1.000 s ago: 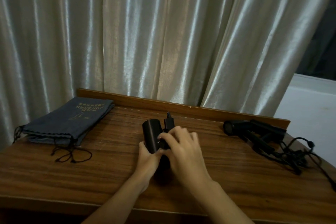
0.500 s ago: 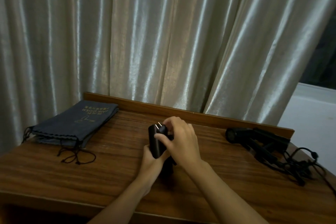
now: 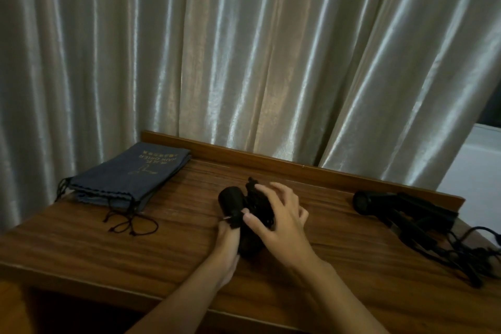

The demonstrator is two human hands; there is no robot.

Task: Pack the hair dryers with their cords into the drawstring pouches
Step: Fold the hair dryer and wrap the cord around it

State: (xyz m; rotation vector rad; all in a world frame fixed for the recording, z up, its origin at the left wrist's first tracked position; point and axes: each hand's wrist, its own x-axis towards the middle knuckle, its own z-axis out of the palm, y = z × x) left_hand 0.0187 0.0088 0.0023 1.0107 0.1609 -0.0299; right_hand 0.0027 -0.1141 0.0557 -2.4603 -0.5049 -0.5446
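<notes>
A black hair dryer (image 3: 232, 201) with its cord wound round it stands in the middle of the wooden table (image 3: 108, 249). My left hand (image 3: 227, 238) grips it from below, fingers curled round its handle. My right hand (image 3: 279, 222) lies over its right side, thumb pressing the plug and wound cord against it, the other fingers spread and half lifted. A stack of dark blue drawstring pouches (image 3: 130, 179) lies flat at the back left, cords trailing toward me. A second black hair dryer (image 3: 401, 210) lies at the right with its cord (image 3: 461, 255) loose.
A raised wooden lip (image 3: 298, 168) runs along the table's back edge, with pale satin curtains (image 3: 244, 49) hanging right behind it. The table's front edge is near my forearms. A white sill (image 3: 477, 165) shows at the far right.
My right hand has slid from the top of the dryer down to its right side and its fingers have spread. The plug now sits lower against the dryer's body. The view has shifted slightly.
</notes>
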